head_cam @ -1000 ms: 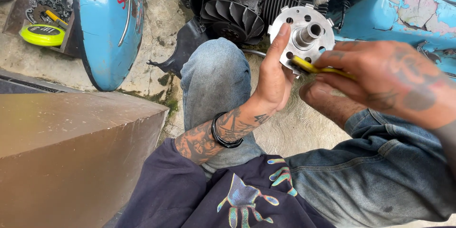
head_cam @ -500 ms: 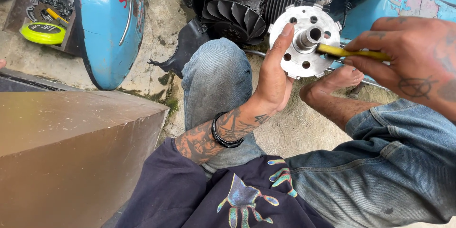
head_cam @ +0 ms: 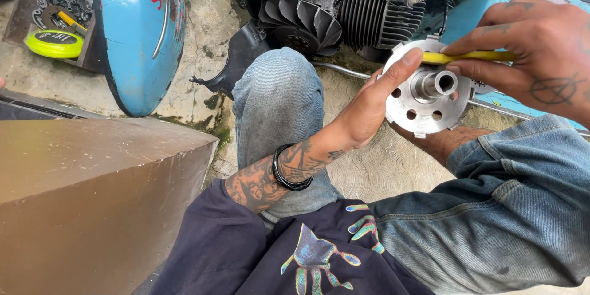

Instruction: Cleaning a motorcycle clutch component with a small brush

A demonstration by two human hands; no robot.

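My left hand (head_cam: 372, 106) grips a round silver metal hub (head_cam: 427, 109) with several holes and a hollow centre shaft, holding it by its left rim above my knee. My right hand (head_cam: 534, 52) pinches a thin yellow-handled tool (head_cam: 470, 57) whose tip rests at the hub's shaft. A black band sits on my left wrist. Part of the hub's right edge is hidden behind my right hand.
A scooter engine (head_cam: 335, 9) with a black cooling fan and finned cylinder lies just beyond my knee. A blue body panel (head_cam: 138, 31) stands at left. A brown box (head_cam: 92, 196) fills the lower left. A tray of tools and a yellow-green disc (head_cam: 54, 43) sit far left.
The hub tilted and shifted slightly right and down. My right hand drew the yellow tool outward to the right, then settled with its tip by the shaft.
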